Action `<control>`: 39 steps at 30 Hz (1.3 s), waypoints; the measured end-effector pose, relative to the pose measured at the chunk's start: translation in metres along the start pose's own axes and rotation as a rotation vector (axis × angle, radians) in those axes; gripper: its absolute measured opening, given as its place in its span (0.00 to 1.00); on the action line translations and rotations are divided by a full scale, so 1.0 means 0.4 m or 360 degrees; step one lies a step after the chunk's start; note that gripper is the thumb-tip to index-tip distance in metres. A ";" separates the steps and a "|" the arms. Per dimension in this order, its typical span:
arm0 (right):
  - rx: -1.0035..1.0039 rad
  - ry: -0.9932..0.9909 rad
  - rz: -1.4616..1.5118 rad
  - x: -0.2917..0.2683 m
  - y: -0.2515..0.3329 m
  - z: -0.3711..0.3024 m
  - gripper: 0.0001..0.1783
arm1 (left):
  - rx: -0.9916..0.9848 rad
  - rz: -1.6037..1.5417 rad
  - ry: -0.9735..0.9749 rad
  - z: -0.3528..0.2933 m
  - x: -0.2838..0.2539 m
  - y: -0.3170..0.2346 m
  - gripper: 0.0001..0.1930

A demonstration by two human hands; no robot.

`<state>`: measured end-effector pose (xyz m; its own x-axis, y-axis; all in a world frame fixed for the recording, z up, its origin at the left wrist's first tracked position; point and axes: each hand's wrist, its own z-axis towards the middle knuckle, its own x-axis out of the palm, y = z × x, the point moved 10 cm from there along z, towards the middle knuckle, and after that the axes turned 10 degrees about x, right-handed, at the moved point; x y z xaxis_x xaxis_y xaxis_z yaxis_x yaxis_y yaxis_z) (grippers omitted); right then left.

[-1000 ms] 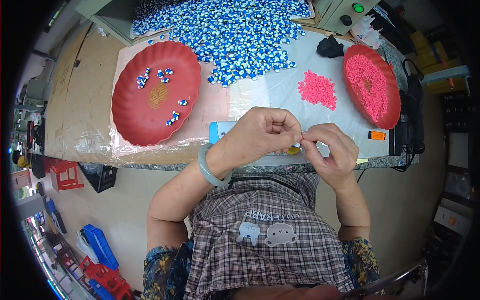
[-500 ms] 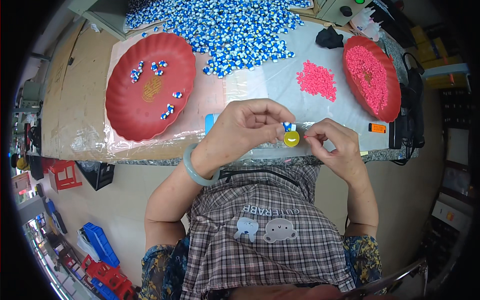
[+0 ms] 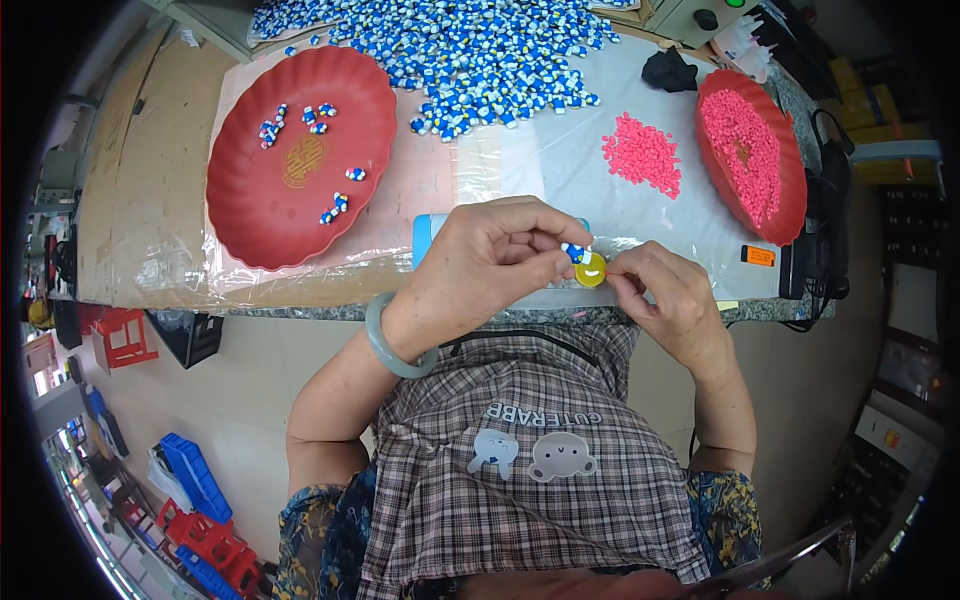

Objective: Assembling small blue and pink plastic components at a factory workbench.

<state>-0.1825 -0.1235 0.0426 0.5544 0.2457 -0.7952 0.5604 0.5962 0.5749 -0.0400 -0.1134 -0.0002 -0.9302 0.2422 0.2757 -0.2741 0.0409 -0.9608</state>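
My left grip (image 3: pixel 485 255) pinches a blue-and-white piece (image 3: pixel 573 252), likely for steadiness; my right grip (image 3: pixel 668 298) presses together beside a yellow disc (image 3: pixel 590 270). Its contents are hidden.

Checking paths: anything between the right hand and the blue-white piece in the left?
In view, the round yellow object shows between the right hand and blue-white piece; whether it physically blocks is unclear.

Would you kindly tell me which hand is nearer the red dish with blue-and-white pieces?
Left. The left hand is to the right of the red dish, apart from it; the right hand is farther right, past the yellow disc.
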 end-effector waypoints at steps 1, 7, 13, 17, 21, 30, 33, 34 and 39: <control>0.0001 0.0002 -0.0001 -0.001 0.001 0.000 0.12 | -0.0030 0.0007 -0.0003 -0.001 0.000 0.003 0.13; -0.0092 -0.0013 -0.0131 -0.001 0.027 0.002 0.13 | -0.0040 -0.0039 -0.0054 -0.005 -0.003 0.008 0.11; -0.0162 -0.0016 -0.0276 -0.001 0.044 -0.001 0.13 | 0.0097 0.0067 0.0007 0.000 0.006 0.004 0.11; -0.0146 -0.0013 -0.0222 -0.014 0.044 0.005 0.13 | 0.0217 0.0059 -0.0042 0.000 0.004 -0.002 0.09; -0.0121 0.0004 -0.0215 -0.007 0.041 0.006 0.12 | 0.0072 0.0026 -0.0051 -0.001 0.003 0.008 0.10; -0.0121 0.0053 -0.0291 0.003 0.042 0.006 0.12 | 0.0028 0.0026 -0.0018 -0.003 0.004 0.019 0.11; -0.0113 0.0051 -0.0285 0.001 0.043 0.008 0.12 | 0.0028 0.0024 -0.0010 -0.003 0.005 0.020 0.11; -0.0114 0.0052 -0.0285 0.001 0.042 0.009 0.12 | 0.0021 0.0027 -0.0007 -0.003 0.006 0.020 0.11; -0.0050 0.0110 -0.0066 -0.006 0.020 0.015 0.11 | 0.0025 0.0013 -0.0048 -0.003 0.004 0.015 0.11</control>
<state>-0.1758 -0.1239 0.0503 0.4869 0.2718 -0.8301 0.5619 0.6302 0.5359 -0.0430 -0.1117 -0.0053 -0.9394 0.2130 0.2687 -0.2699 0.0239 -0.9626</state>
